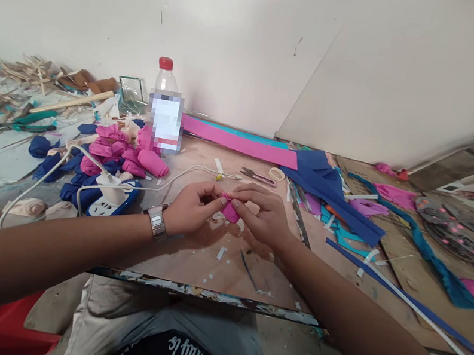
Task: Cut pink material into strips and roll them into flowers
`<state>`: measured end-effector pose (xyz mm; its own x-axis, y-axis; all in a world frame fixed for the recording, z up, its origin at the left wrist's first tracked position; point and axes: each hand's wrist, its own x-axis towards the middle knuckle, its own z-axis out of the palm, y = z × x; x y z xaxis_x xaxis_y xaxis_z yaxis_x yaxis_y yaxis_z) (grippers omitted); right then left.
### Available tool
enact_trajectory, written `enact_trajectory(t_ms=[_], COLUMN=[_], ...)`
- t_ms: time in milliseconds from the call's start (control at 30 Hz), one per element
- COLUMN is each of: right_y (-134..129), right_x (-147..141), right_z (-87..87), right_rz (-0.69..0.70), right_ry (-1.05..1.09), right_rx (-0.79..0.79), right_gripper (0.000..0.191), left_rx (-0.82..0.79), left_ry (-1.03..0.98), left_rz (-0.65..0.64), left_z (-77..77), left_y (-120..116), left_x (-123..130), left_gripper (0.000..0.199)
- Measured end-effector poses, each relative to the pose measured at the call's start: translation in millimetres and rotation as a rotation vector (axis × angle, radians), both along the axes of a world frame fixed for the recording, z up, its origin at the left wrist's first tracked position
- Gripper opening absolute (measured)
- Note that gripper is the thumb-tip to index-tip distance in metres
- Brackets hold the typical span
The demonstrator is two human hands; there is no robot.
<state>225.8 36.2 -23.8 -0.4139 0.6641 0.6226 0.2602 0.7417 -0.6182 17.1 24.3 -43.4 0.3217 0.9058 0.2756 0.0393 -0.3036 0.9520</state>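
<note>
Between my two hands is a small piece of rolled pink crepe paper [230, 210], pinched at its top over the middle of the table. My left hand [196, 207], with a metal watch on the wrist, grips it from the left with thumb and fingers. From the right, my right hand [262, 213] presses thumb and fingertips on the same piece. Small scissors-like snips [259, 177] and a roll of tape [276, 174] lie just beyond my right hand. Part of the pink paper is hidden behind my fingers.
Pink paper flowers [110, 147] and blue ones pile up at the left beside a power strip [107, 204] with a white cable. A red-capped bottle [164, 71] stands behind them. A pink strip [238, 142] and blue paper [322, 183] lie toward the wall.
</note>
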Motion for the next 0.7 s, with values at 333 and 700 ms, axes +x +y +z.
enact_trajectory(t_ms=[333, 700], right_y=[-0.9, 6.3], right_x=[-2.7, 2.4], right_z=[-4.0, -2.5], right_rz=[-0.051, -0.021], right_ry=[0.032, -0.117], right_rx=[-0.265, -0.311], right_gripper=[0.029, 0.03], left_rx=[0.086, 0.06], left_ry=[0.071, 0.202], left_rz=[0.003, 0.076], left_z=[1.1, -3.8], left_y=[-2.5, -0.3], left_x=[-0.9, -1.9], left_gripper=[0.034, 0.03])
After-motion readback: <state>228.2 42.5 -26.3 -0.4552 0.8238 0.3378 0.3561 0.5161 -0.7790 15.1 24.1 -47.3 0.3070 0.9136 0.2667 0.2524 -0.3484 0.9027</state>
